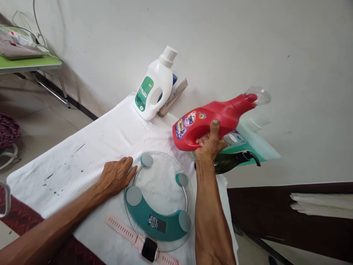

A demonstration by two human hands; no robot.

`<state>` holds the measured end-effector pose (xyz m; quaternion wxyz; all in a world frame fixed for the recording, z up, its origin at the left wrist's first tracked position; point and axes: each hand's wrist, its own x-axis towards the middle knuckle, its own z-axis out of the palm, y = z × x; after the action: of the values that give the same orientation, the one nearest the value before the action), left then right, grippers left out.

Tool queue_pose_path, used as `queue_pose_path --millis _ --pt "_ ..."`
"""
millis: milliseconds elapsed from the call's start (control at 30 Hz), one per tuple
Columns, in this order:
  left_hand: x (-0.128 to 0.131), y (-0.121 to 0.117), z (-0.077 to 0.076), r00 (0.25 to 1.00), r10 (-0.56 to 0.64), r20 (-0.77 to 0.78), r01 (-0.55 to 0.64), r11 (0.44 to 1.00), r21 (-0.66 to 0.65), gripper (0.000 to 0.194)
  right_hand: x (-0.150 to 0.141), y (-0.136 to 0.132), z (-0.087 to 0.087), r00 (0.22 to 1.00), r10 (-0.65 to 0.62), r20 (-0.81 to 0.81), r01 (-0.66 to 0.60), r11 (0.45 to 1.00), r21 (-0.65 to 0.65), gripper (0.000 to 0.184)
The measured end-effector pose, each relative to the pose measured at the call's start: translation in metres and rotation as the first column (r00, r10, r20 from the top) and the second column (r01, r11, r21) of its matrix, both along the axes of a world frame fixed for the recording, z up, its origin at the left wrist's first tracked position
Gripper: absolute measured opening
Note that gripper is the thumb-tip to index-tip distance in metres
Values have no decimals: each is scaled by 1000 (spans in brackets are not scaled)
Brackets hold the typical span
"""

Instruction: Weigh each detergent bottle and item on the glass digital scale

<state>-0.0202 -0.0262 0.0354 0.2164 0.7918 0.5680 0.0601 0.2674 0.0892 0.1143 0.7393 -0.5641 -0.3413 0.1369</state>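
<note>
Gripping the red bottle (pixel 217 113), contents hidden: right hand (pixel 209 146), fingers closed; left hand (pixel 115 176), fingers loosely open.

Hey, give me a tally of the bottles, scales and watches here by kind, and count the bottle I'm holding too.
Bottles: 4 (red bottle, white bottle, green bottle, dark pump bottle)
Scales: 1 (scale)
Watches: 1 (pink watch)
Total: 6
Left out: a blue thing mostly hidden behind the white bottle; I can't tell its kind.
</note>
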Motion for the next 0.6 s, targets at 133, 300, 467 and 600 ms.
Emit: queue_pose_path --millis 133,300,467,600 --pt "-2 -1 1 1000 1 17 -1 1000 13 33 -12 -49 38 990 134 43 -135 991 17 63" --pt "-5 -2 1 1000 -8 6 7 999 40 38 -31 -126 60 959 266 99 -263 964 -40 65" --pt "-6 -2 2 1000 -13 -11 13 998 53 40 -51 -188 43 963 269 -3 -267 953 -142 68" --pt "-5 -4 1 1000 -8 -4 8 997 79 43 -57 -215 27 958 286 -20 -286 948 -141 67"
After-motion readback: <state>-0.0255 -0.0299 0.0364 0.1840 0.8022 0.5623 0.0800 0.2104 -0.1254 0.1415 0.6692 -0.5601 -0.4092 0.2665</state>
